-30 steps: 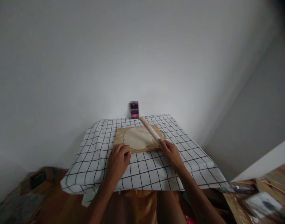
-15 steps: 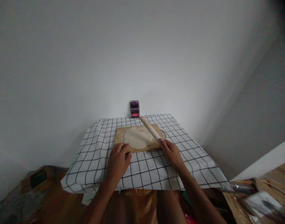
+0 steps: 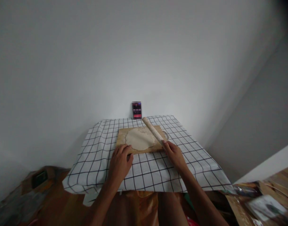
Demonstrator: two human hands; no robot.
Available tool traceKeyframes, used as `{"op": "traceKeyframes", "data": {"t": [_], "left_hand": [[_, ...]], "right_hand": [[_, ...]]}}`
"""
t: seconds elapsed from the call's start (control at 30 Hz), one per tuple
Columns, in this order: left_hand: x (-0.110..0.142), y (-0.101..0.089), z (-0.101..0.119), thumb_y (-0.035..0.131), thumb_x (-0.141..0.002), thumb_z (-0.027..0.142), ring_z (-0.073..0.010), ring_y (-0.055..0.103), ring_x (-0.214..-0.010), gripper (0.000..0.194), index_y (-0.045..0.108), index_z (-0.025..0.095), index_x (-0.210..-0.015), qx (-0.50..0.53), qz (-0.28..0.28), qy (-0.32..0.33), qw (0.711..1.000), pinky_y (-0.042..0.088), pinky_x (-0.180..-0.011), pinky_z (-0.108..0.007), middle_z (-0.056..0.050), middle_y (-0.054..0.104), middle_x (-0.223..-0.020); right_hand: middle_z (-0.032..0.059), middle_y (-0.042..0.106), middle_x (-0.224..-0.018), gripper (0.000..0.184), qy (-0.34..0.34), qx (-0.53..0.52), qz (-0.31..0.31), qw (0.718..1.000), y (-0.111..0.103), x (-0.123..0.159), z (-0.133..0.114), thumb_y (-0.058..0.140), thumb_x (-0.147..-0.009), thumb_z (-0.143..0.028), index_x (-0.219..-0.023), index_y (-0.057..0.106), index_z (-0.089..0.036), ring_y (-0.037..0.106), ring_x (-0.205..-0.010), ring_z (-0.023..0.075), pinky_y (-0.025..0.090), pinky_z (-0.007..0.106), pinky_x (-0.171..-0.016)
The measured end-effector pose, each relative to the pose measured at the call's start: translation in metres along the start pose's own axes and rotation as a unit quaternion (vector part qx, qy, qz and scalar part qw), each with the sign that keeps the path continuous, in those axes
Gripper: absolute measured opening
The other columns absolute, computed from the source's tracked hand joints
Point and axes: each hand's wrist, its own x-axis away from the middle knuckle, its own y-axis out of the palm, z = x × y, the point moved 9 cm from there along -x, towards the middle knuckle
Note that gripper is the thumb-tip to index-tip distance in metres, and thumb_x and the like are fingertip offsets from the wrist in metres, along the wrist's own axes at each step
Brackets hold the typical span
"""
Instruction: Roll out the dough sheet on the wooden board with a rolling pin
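Observation:
A flat round of pale dough [image 3: 139, 139] lies on a wooden board [image 3: 121, 135] on a table with a black-and-white checked cloth [image 3: 146, 169]. My right hand [image 3: 174, 153] is closed round the near end of a wooden rolling pin [image 3: 152, 130], which slants across the board's right side toward the far edge. My left hand [image 3: 120, 161] rests at the board's near left corner, fingers lying flat and touching the board's edge beside the dough.
A small dark box [image 3: 136, 110] stands upright at the table's far edge against the white wall. Low at the right lies a wooden surface with papers and clutter [image 3: 263, 204]. A dark object [image 3: 40, 178] sits on the floor at the left.

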Motion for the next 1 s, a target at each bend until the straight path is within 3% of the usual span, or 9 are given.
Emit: {"op": "traceKeyframes", "data": {"t": [0.23, 0.33, 0.4, 0.5, 0.6, 0.67, 0.77, 0.87, 1.0], "left_hand": [[0.002, -0.001, -0.003, 0.060, -0.093, 0.025, -0.0258, 0.061, -0.124, 0.024, 0.070, 0.026, -0.114, 0.057, 0.018, -0.009, 0.998, 0.050, -0.112, -0.047, -0.005, 0.069, -0.128], [0.001, -0.006, -0.015, 0.057, -0.096, 0.030, -0.0243, 0.066, -0.118, 0.021, 0.072, 0.025, -0.110, 0.148, 0.031, -0.032, 0.988, 0.052, -0.109, -0.045, -0.005, 0.074, -0.121], [-0.005, -0.019, -0.029, 0.053, -0.099, 0.034, -0.0234, 0.069, -0.114, 0.024, 0.072, 0.024, -0.109, 0.212, 0.060, -0.062, 0.973, 0.054, -0.105, -0.044, -0.005, 0.076, -0.115], [-0.029, -0.049, -0.045, 0.052, -0.099, 0.037, -0.0242, 0.067, -0.117, 0.026, 0.070, 0.023, -0.112, 0.233, 0.130, -0.088, 0.960, 0.052, -0.108, -0.045, -0.005, 0.075, -0.118], [-0.071, -0.064, -0.037, 0.049, -0.100, 0.038, -0.0228, 0.065, -0.120, 0.028, 0.069, 0.023, -0.114, 0.215, 0.157, -0.047, 0.963, 0.051, -0.109, -0.042, -0.005, 0.074, -0.122], [-0.103, -0.050, -0.027, 0.048, -0.100, 0.037, -0.0224, 0.066, -0.119, 0.029, 0.069, 0.022, -0.113, 0.188, 0.122, -0.004, 0.975, 0.051, -0.108, -0.040, -0.006, 0.074, -0.120], [-0.136, -0.001, -0.019, 0.046, -0.101, 0.037, -0.0229, 0.066, -0.117, 0.032, 0.070, 0.020, -0.113, 0.117, 0.004, 0.042, 0.992, 0.049, -0.110, -0.039, -0.008, 0.075, -0.119], [-0.149, 0.045, -0.026, 0.034, -0.106, 0.036, -0.0226, 0.064, -0.122, 0.041, 0.070, 0.020, -0.119, 0.059, -0.088, 0.054, 0.993, 0.045, -0.113, -0.039, -0.010, 0.073, -0.127], [-0.152, 0.072, -0.025, 0.031, -0.108, 0.041, -0.0217, 0.059, -0.129, 0.045, 0.068, 0.022, -0.127, 0.021, -0.145, 0.099, 0.984, 0.038, -0.120, -0.041, -0.007, 0.071, -0.134]], "right_hand": [[-0.0042, 0.044, -0.060, 0.058, -0.010, 0.017, -0.005, 1.000, 0.001, -0.002, -0.001, 0.042, -0.096, -0.074, -0.072, 0.051, -0.022, 0.044, -0.059, 0.0142, 0.029, 0.026, -0.054], [-0.0047, 0.047, -0.061, 0.053, -0.026, 0.067, -0.037, 0.997, 0.008, 0.000, -0.006, 0.047, -0.093, -0.072, -0.076, 0.054, -0.022, 0.047, -0.058, 0.0143, 0.028, 0.025, -0.054], [-0.0040, 0.051, -0.063, 0.049, -0.038, 0.100, -0.078, 0.991, 0.019, 0.005, -0.014, 0.048, -0.094, -0.068, -0.083, 0.057, -0.021, 0.050, -0.059, 0.0147, 0.028, 0.025, -0.055], [-0.0011, 0.060, -0.069, 0.043, -0.059, 0.134, -0.138, 0.980, 0.045, 0.018, -0.032, 0.045, -0.100, -0.059, -0.090, 0.060, -0.020, 0.055, -0.062, 0.0149, 0.030, 0.025, -0.056], [0.0038, 0.070, -0.080, 0.039, -0.049, 0.194, -0.173, 0.964, 0.071, 0.028, -0.051, 0.043, -0.105, -0.051, -0.095, 0.063, -0.019, 0.064, -0.072, 0.0167, 0.033, 0.026, -0.061], [0.0081, 0.074, -0.091, 0.037, -0.025, 0.259, -0.182, 0.948, 0.084, 0.030, -0.060, 0.046, -0.105, -0.050, -0.099, 0.065, -0.019, 0.069, -0.084, 0.0203, 0.037, 0.027, -0.065], [0.0120, 0.076, -0.101, 0.038, 0.000, 0.319, -0.190, 0.929, 0.093, 0.030, -0.069, 0.044, -0.106, -0.050, -0.107, 0.067, -0.019, 0.073, -0.092, 0.0245, 0.043, 0.029, -0.070], [0.0130, 0.077, -0.102, 0.041, 0.011, 0.332, -0.196, 0.922, 0.095, 0.030, -0.073, 0.039, -0.108, -0.048, -0.110, 0.067, -0.019, 0.074, -0.093, 0.0261, 0.048, 0.031, -0.073], [0.0138, 0.077, -0.099, 0.043, 0.016, 0.326, -0.205, 0.923, 0.094, 0.030, -0.073, 0.037, -0.108, -0.048, -0.106, 0.068, -0.018, 0.075, -0.091, 0.0269, 0.051, 0.032, -0.074]]}}
